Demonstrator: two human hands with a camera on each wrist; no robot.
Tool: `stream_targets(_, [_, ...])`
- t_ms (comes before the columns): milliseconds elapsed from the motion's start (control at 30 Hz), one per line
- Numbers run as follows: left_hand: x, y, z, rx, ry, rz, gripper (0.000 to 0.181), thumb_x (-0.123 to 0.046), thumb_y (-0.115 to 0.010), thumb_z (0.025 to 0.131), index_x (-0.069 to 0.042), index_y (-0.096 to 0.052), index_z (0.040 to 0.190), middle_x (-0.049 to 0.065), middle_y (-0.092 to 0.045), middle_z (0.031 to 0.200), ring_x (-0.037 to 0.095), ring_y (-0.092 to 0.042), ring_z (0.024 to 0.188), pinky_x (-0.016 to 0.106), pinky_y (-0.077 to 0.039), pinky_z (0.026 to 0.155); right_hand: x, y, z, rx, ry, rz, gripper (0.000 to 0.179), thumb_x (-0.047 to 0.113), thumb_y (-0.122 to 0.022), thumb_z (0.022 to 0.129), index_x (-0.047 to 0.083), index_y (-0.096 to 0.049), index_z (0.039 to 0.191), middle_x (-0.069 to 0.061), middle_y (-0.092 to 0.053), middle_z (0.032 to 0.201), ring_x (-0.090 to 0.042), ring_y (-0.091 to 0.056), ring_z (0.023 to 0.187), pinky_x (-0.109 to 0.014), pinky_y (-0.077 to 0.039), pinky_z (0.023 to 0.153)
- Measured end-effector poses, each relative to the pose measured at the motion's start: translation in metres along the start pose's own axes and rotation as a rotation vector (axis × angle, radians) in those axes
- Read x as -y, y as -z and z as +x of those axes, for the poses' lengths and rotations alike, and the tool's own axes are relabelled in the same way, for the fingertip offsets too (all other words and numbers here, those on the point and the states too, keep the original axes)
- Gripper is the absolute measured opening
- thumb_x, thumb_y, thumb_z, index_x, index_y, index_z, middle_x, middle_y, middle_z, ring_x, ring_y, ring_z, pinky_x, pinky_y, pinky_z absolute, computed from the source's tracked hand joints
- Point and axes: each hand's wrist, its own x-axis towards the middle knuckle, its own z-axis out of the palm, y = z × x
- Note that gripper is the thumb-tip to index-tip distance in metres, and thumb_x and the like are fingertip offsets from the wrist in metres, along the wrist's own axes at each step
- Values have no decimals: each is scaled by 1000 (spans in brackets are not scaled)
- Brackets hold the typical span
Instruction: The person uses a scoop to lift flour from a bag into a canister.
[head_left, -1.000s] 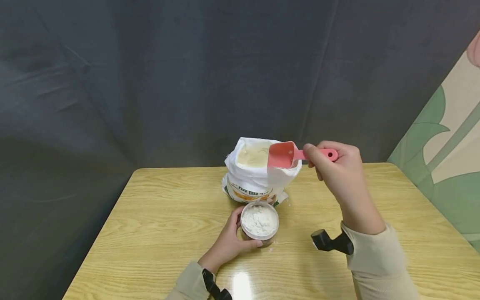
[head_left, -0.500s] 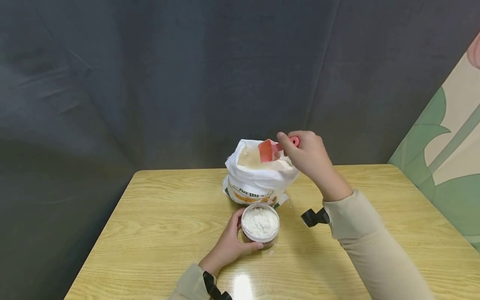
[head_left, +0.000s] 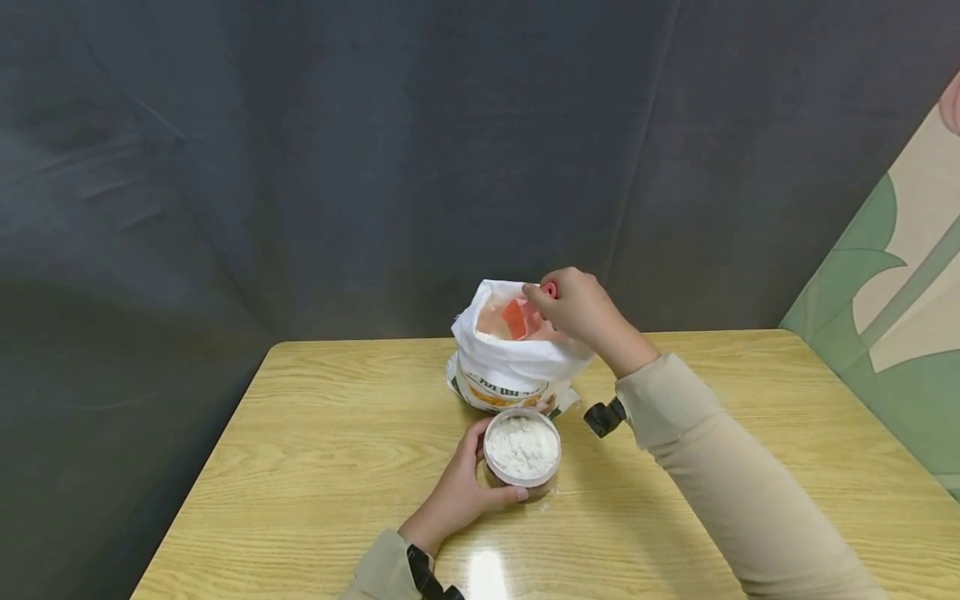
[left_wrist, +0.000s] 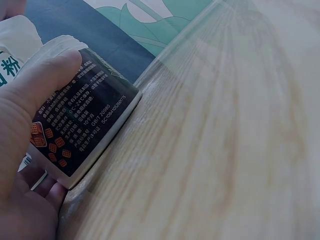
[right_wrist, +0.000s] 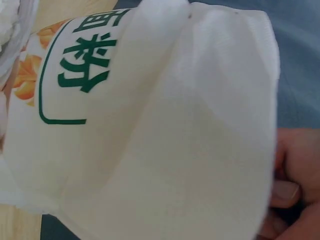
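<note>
My left hand (head_left: 467, 487) grips a round plastic tub (head_left: 552, 482) from its left side, thumb across the near wall. White flour (head_left: 522, 447) fills the tub close to its rim, and a dark printed label (left_wrist: 87, 110) wraps the wall in the left wrist view. Right behind it stands an open white flour bag (head_left: 517, 358). My right hand (head_left: 581, 307) holds a red scoop (head_left: 520, 319) by the handle, its head tipped down inside the bag's mouth. In the right wrist view the bag's side hides the scoop and most of that hand.
The wooden table (head_left: 337, 433) carries the bag and tub, with a few white specks (head_left: 545, 506) of flour beside the tub. A dark curtain (head_left: 375, 167) hangs behind the far edge. A leaf-patterned panel (head_left: 900, 317) stands at the right.
My right hand has moved left with the scoop, from over the bag's right rim down into its mouth. The left hand and tub have stayed in place.
</note>
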Motion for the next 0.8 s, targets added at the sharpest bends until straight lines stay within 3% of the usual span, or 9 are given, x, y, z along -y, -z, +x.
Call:
stream_targets(300, [0, 0, 0, 2, 4, 7, 103, -21, -94, 70, -16, -33, 153, 5, -42, 151, 25, -41, 139, 49, -29, 116, 0, -13, 7, 87, -48, 81, 39, 28, -58, 102, 6, -55, 70, 3, -35, 53, -14, -34, 50, -29, -33, 51])
stream_targets(600, [0, 0, 2, 2, 3, 20, 104, -22, -94, 70, -17, -33, 153, 5, -41, 152, 23, -40, 140, 48, -29, 117, -1, -15, 8, 120, -72, 175, 47, 27, -59, 102, 12, -43, 60, 5, -32, 52, -12, -32, 48, -26, -29, 48])
stream_targets(800, [0, 1, 3, 6, 9, 18, 104, -22, -94, 70, -17, -32, 153, 4, -41, 152, 21, -39, 141, 46, -29, 118, -2, -14, 8, 165, -124, 286, 46, 24, -59, 102, 9, -46, 61, 4, -35, 52, -11, -33, 46, -24, -29, 45])
